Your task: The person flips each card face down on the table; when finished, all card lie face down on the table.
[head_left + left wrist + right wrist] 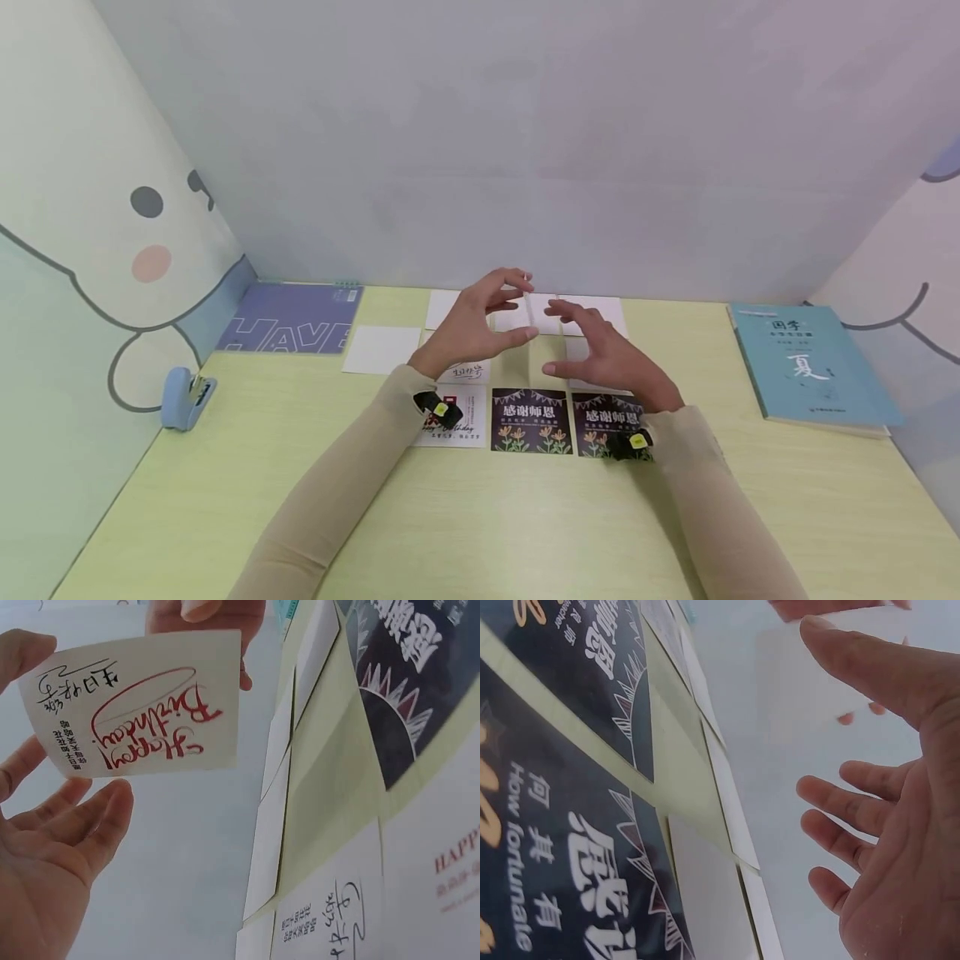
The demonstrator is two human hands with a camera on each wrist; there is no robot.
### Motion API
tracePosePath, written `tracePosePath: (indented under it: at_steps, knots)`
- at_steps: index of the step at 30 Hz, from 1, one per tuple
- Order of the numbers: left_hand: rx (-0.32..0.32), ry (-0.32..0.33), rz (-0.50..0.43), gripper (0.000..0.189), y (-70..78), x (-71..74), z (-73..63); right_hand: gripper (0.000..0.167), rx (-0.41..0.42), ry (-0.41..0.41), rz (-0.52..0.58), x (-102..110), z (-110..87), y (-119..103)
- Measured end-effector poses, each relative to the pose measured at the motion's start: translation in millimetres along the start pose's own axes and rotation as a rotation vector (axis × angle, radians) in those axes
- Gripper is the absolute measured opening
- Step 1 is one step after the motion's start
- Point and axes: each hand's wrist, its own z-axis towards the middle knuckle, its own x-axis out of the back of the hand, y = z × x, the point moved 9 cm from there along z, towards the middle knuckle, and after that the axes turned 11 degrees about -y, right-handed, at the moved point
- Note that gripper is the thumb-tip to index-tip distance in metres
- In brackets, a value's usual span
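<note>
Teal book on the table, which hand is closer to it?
Right. The right hand is left of the teal book, not touching it; the left hand is farther left, holding up a card.

Purple notebook point(288, 317) and, apparently, blue stapler point(177, 402) at left; teal book point(817, 367) far right.

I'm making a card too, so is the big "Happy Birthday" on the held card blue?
No, the left wrist view shows big red lettering on the held card.

This looks like a study corner: stapler point(177, 400), notebook point(288, 318), book point(813, 367), 2 cartoon-printed walls point(90, 192).
</note>
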Motion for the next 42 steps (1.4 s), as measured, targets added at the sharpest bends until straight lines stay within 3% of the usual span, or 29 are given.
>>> tracePosePath:
  at_steps: [13,17,20,26,32,36,42]
  knots:
    - [0.023,-0.006,-0.056,0.048,-0.5,5.6,-0.9,0.085,0.029,0.009,-0.049,-0.4,0.7,-6.0]
    - [0.011,-0.043,-0.023,0.052,1.4,6.9,-0.6,0.085,0.024,0.003,-0.071,0.1,0.8,-5.2]
    - [0.031,-0.108,0.035,0.063,-0.4,7.6,-1.0,0.084,0.003,0.008,-0.108,1.9,-0.3,-2.8]
    - [0.18,-0.287,0.157,0.093,-19.6,-0.7,-6.0,0.088,-0.08,-0.034,-0.185,-2.0,-1.5,8.6]
    - [0.344,-0.438,0.382,0.094,-41.0,-21.4,-13.0,0.091,-0.146,-0.106,-0.23,-10.5,-2.0,19.8]
    - [0.381,-0.475,0.472,0.095,-46.3,-28.4,-15.6,0.091,-0.16,-0.132,-0.257,-13.9,-0.7,24.4]
    - [0.384,-0.471,0.484,0.096,-48.1,-29.7,-15.4,0.092,-0.169,-0.144,-0.266,-13.5,-0.1,25.7]
